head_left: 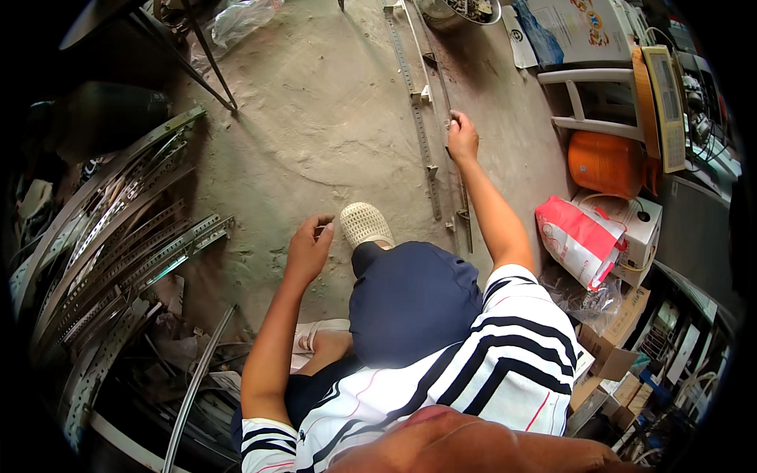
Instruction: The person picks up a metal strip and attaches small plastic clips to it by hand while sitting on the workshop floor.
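Observation:
My right hand (464,137) is reached out over the floor, its fingers closed on a long thin metal bar (439,77) that runs from the far edge of view toward me. Just left of that bar lies a perforated metal strip (422,134) with small brackets along it. My left hand (310,246) hangs above the floor beside my cream clog (366,224), fingers loosely curled and slightly apart, with nothing visible in it.
Slotted metal angles (118,229) are heaped at the left, and a metal rod (197,386) leans nearby. At the right are an orange container (605,164), a grey plastic stool (591,77), a red-and-white bag (579,240) and cardboard boxes (619,323). A metal bowl (473,11) stands far off.

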A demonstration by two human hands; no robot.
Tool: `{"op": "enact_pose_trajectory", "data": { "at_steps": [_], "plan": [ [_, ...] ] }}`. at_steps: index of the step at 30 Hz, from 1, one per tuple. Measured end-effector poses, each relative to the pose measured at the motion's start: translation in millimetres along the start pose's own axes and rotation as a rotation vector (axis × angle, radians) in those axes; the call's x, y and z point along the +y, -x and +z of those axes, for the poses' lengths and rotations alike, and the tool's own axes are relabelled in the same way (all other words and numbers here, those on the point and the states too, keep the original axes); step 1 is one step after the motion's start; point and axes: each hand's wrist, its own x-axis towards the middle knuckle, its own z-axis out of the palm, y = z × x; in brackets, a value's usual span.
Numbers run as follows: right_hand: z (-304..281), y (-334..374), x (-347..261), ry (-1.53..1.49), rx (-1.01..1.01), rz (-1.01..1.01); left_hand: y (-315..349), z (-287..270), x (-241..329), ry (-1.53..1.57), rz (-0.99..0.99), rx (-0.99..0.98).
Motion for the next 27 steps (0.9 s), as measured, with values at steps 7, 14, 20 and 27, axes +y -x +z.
{"op": "enact_pose_trajectory", "data": {
  "at_steps": [7,14,20,27],
  "plan": [
    [-29,-22,46,0.273,-0.29,0.209,-4,-10,-3,0.035,-0.016,0.012],
    [-27,2,22,0.383,-0.277,0.21,-3,-17,0,0.04,-0.046,0.017],
    [-19,10,5,0.351,-0.058,-0.037,-5,-14,-3,0.025,-0.024,0.016],
    [-12,5,-26,0.465,-0.319,0.122,-6,-7,-13,0.034,0.011,0.024]
  ]
}}
